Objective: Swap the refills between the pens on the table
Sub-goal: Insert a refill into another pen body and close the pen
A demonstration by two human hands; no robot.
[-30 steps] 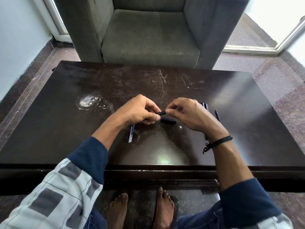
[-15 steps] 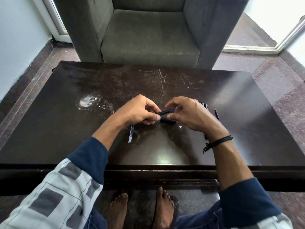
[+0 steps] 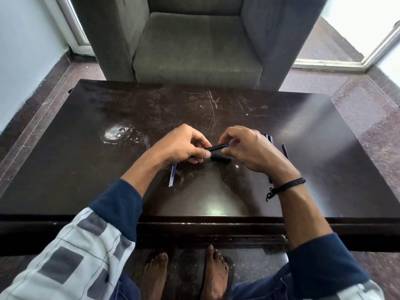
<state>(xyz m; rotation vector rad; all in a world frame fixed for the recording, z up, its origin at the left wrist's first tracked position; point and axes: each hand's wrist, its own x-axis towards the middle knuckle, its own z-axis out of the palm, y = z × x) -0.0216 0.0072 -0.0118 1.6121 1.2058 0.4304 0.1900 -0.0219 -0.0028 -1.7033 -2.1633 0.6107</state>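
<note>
My left hand (image 3: 184, 144) grips a black pen barrel (image 3: 216, 147) just above the dark table (image 3: 86, 135). A blue refill tip sticks out of the barrel's right end, and the fingertips of my right hand (image 3: 249, 150) pinch it there. Below the barrel a black pen cap (image 3: 220, 158) lies on the table. A thin blue-and-clear refill (image 3: 172, 174) lies under my left wrist. More pens (image 3: 285, 150) lie to the right of my right hand, partly hidden by it.
A grey armchair (image 3: 194, 44) stands right behind the table's far edge. A white scuffed patch (image 3: 114, 133) marks the table at the left. My bare feet (image 3: 186, 276) are on the floor under the near edge.
The barrel's right end has risen slightly and my right fingers have shifted along it, so that the blue refill tip now shows at that end. The cap and loose refill have not moved.
</note>
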